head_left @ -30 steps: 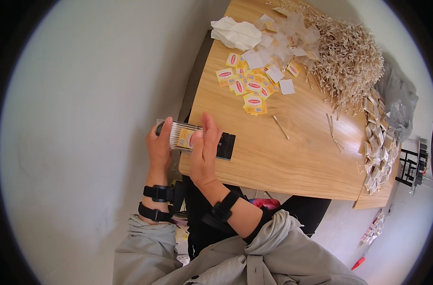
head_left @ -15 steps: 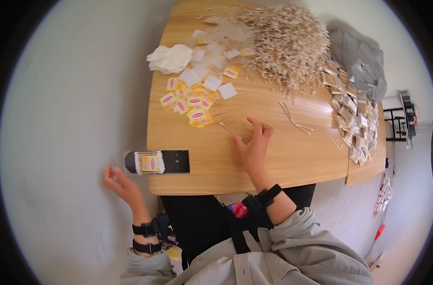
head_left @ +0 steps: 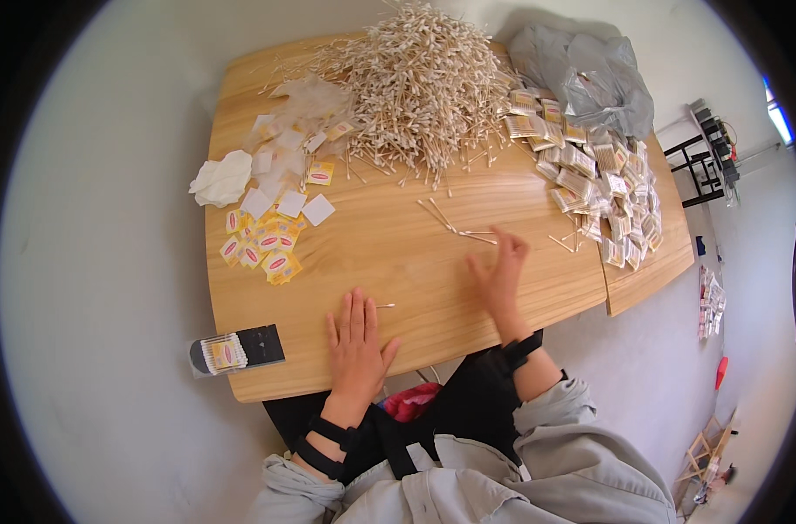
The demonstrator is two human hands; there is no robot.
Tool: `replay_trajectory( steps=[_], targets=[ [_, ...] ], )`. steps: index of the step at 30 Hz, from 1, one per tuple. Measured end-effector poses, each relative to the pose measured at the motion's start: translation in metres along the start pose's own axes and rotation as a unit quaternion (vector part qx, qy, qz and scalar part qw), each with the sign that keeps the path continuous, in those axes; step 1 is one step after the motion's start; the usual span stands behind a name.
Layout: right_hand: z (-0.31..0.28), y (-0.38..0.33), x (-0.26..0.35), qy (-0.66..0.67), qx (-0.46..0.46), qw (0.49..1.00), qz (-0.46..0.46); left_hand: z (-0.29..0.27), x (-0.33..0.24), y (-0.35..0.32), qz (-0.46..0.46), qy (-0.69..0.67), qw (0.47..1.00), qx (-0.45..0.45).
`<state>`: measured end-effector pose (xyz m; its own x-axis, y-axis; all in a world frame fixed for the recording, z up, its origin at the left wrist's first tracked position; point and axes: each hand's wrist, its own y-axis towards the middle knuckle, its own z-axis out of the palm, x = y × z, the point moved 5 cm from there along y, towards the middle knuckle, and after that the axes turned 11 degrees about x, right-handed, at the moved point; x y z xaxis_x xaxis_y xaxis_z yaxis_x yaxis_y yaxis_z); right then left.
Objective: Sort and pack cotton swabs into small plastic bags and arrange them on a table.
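My left hand (head_left: 357, 342) lies flat on the wooden table with its fingers stretched out. One cotton swab (head_left: 385, 306) pokes out beside its fingertips; whether the fingers touch it I cannot tell. My right hand (head_left: 500, 272) hovers farther right, thumb and forefinger apart, with nothing visible between them. Just beyond its fingertips a few loose cotton swabs (head_left: 455, 230) lie crossed on the wood. At the left table edge, a black holder (head_left: 263, 343) carries a row of cotton swabs (head_left: 208, 356) with a yellow card (head_left: 229, 353) on top, partly overhanging the edge.
A big heap of cotton swabs (head_left: 424, 87) covers the far side. Yellow cards (head_left: 263, 240), white cards (head_left: 318, 210), clear bags (head_left: 315, 100) and a crumpled white cloth or tissue (head_left: 221, 179) lie left. Packed swab bundles (head_left: 603, 188) and a grey plastic bag (head_left: 586, 74) sit right.
My left hand has moved from beside the black holder onto the table near the lone swab. My right hand has shifted right, toward the crossed swabs. The whole view has turned.
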<state>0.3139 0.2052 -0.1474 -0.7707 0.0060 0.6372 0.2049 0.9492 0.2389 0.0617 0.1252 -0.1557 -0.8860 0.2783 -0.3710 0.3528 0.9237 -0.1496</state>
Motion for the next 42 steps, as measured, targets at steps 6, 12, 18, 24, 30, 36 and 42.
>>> replay_trajectory(
  steps=[6, 12, 18, 24, 30, 36, 42],
  targets=[
    [-0.012, 0.014, -0.038, -0.014, 0.059, 0.998, -0.024, 0.000, -0.005, 0.001, 0.011, 0.023, 1.000, 0.011],
    [0.041, -0.016, 0.033, 0.103, 0.202, 0.973, -0.053, -0.002, -0.004, -0.001, 0.019, 0.007, 1.000, 0.003],
    [0.054, 0.018, 0.053, 0.138, 0.053, 0.989, 0.018, 0.002, -0.002, 0.000, 0.013, 0.012, 1.000, -0.001],
    [0.052, 0.042, 0.025, 0.042, 0.067, 0.996, 0.034, 0.001, -0.003, 0.000, 0.020, 0.001, 1.000, -0.010],
    [0.073, 0.028, 0.051, 0.076, 0.227, 0.971, 0.010, 0.000, -0.001, -0.002, 0.014, 0.013, 1.000, -0.005],
    [0.078, 0.053, 0.046, 0.069, 0.310, 0.948, -0.006, 0.000, -0.001, -0.001, 0.013, 0.015, 1.000, 0.000],
    [0.087, 0.032, 0.057, 0.082, 0.252, 0.963, -0.040, 0.004, 0.001, 0.000, 0.012, 0.009, 1.000, 0.004]
  ],
)
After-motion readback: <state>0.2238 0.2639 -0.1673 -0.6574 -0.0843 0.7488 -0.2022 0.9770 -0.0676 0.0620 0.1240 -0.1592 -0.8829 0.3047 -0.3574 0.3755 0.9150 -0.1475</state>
